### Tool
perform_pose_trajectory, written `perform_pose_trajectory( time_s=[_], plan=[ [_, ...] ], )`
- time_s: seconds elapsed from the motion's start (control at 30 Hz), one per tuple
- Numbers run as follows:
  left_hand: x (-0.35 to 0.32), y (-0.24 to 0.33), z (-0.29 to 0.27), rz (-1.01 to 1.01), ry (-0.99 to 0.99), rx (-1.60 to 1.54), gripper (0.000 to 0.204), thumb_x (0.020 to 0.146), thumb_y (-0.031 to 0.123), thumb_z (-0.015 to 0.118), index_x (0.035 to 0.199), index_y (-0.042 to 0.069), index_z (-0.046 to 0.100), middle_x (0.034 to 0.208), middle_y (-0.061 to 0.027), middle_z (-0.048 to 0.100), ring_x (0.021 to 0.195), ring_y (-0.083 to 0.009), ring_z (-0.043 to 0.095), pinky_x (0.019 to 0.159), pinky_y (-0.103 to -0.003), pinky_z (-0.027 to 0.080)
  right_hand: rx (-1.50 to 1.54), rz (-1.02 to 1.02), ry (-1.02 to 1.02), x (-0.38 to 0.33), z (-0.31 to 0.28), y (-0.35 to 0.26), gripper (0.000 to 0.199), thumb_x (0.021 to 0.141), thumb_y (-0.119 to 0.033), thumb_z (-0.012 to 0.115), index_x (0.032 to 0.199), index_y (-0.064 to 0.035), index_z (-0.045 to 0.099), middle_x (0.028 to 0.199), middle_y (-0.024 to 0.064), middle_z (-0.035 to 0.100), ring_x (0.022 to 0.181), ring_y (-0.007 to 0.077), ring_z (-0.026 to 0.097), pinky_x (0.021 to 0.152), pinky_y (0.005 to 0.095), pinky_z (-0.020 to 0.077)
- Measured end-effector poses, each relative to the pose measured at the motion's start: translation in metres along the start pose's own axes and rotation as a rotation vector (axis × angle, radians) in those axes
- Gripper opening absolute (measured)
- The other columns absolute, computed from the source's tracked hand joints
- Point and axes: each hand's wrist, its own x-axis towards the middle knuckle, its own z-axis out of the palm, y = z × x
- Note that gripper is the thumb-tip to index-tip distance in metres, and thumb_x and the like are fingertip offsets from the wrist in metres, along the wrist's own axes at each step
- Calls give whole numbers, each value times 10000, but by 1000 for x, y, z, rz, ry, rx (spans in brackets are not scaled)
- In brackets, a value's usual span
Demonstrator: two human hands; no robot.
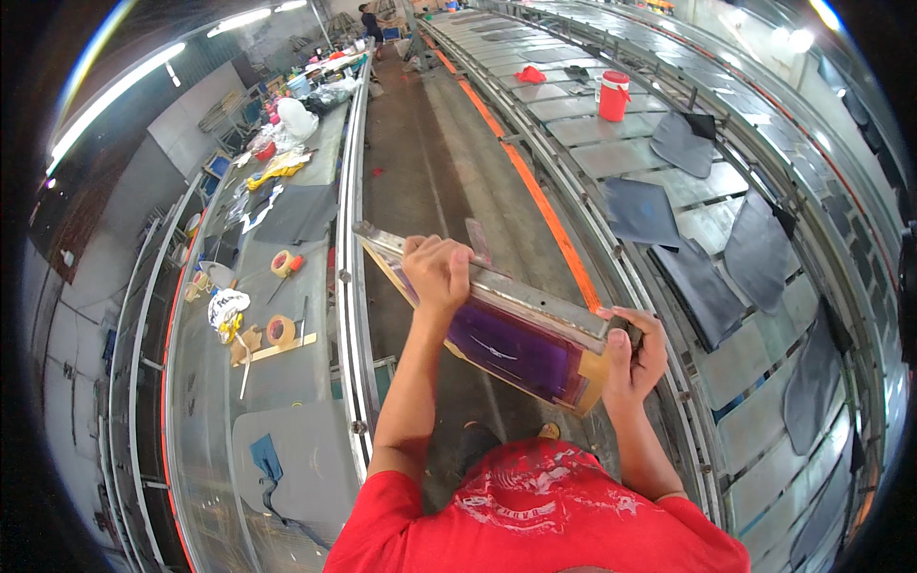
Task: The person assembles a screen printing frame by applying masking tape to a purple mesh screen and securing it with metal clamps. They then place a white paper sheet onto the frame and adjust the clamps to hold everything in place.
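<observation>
A screen printing frame (511, 351) with a metal edge and a purple mesh is tilted in front of my body, above the aisle floor. My left hand (439, 275) is closed over its upper metal bar, toward the left end. At the right end, my right hand (633, 358) grips the corner, thumb on the near side and fingers around the end. A thin pale mark shows on the purple mesh. The frame's far face is hidden from me.
On the left table (287, 458) lie tape rolls (280, 330), a dark cloth strip (267, 458) and yellow cloths (277, 170). The long right table holds dark cut panels (642, 212) and a red bucket (613, 96). Metal rails (355, 286) edge the aisle. Another person (372, 23) stands far off.
</observation>
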Motion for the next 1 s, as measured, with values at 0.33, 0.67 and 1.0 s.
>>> perform_pose_trajectory(
  time_s=[0.33, 0.67, 1.0],
  plan=[
    [66, -117, 17, 161, 87, -141, 383, 874, 236, 426, 549, 68, 541, 531, -74, 530, 507, -256, 511, 607, -363, 349, 13, -260, 8, 42, 99, 41, 334, 804, -11, 691, 1108, 31, 560, 1025, 184, 675, 904, 273, 658, 779, 339, 511],
    [109, -203, -3, 338, 49, -45, 651, 998, 416, 194, 557, 97, 552, 539, -31, 602, 532, -208, 573, 672, -312, 402, 84, -396, 102, 57, 203, 79, 354, 836, -55, 664, 1134, 35, 498, 1032, 219, 638, 907, 291, 649, 786, 355, 522],
    [104, -273, 16, 523, 109, -321, 238, 712, 375, 645, 585, 191, 563, 550, 25, 482, 503, -181, 461, 606, -357, 353, 677, 404, -96, 21, 204, 107, 682, 942, -652, 376, 1108, -17, 562, 1176, 253, 595, 1106, 382, 575, 983, 487, 418]
  ],
)
